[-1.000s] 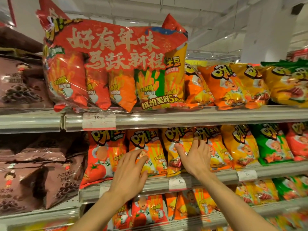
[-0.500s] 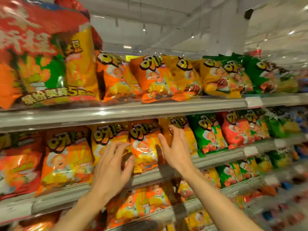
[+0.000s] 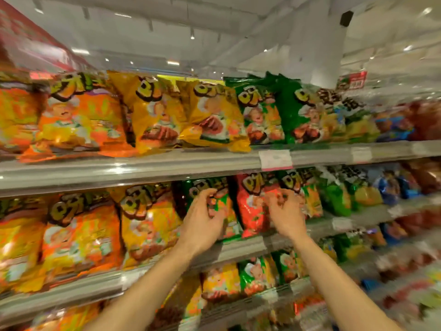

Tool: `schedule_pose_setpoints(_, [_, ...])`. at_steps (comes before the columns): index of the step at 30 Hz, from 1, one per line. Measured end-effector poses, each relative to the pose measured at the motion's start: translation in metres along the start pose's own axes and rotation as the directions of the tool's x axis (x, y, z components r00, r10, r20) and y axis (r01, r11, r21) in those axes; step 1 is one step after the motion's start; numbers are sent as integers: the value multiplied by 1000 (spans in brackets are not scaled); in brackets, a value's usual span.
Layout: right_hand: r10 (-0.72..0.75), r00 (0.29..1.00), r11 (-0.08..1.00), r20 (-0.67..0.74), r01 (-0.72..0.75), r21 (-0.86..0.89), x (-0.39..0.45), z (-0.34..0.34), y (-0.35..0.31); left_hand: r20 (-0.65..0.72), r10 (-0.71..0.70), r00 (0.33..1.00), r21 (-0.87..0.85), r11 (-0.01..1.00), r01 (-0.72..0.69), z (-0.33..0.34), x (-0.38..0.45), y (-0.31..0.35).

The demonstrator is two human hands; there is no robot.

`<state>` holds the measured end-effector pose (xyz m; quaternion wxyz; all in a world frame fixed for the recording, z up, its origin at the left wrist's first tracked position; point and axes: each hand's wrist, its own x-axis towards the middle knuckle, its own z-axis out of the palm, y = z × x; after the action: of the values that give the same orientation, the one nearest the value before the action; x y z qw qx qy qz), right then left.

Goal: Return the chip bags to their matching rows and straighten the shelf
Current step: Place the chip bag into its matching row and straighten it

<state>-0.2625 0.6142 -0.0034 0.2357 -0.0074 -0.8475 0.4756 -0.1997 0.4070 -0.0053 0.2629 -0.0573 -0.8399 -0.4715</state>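
Head view looked along a store aisle of grey metal shelves [image 3: 148, 169] under a white ceiling [image 3: 238, 32] with small spot lights, a white pillar [image 3: 327, 56] rising at the right. Three tiers showed, each packed with upright chip bags in colour blocks: on the top tier orange bags [image 3: 78, 120], then yellow bags [image 3: 186, 115], then green bags [image 3: 281, 113]; on the middle tier orange and yellow at the left, then a green bag [image 3: 224, 187], a red bag [image 3: 253, 204] and more green beyond. Every bag carried a bold black-and-yellow logo over a cartoon figure, but blur made the characters unreadable. A pale price tag [image 3: 276, 159] sat on the top shelf's lip with its print smeared; a red sign [image 3: 353, 81] far right could not be read either. The left hand [image 3: 205, 216] was at the green bag on the middle tier, fingers curled over its front and thumb near its lower edge, seemingly gripping it. The right hand [image 3: 284, 211] was in front of the red bag just beside it, fingers bent inward; whether it pinched the bag or merely hovered could not be told. Both forearms entered from the bottom edge. The lowest tier and the far right of all rows dissolved into motion blur, and the leftmost bags were cut off by the frame.
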Motion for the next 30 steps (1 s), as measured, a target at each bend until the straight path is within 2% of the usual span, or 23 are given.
schedule_pose_setpoints(4, [43,997,994,57,-37,-102,33,-12,38,78,-59,995,23,998,57,55,25,18])
schedule_pose_setpoints(6, [38,995,992,94,-27,-123,43,-11,49,127,-87,988,102,992,74,75,34,21])
schedule_pose_setpoints(9, [14,984,996,175,1,-85,55,-5,58,133,-153,979,296,949,108,91,42,23])
schedule_pose_setpoints(13, [-15,972,999,234,23,-28,59,3,62,104,-155,982,375,921,106,98,41,24])
schedule_pose_setpoints(16, [-7,968,1000,249,0,29,61,2,63,81,-132,988,323,941,99,97,38,20])
schedule_pose_setpoints(19, [-21,966,997,257,0,81,65,-5,60,39,-115,993,190,976,106,92,35,18])
schedule_pose_setpoints(24, [-50,969,988,241,12,156,67,-23,49,-22,-42,999,65,997,43,82,27,19])
schedule_pose_setpoints(27, [-56,970,982,237,10,190,55,-32,47,8,-33,999,44,999,32,76,20,21])
schedule_pose_setpoints(30, [-59,975,982,216,17,188,31,-38,47,95,-54,994,16,998,53,67,12,25])
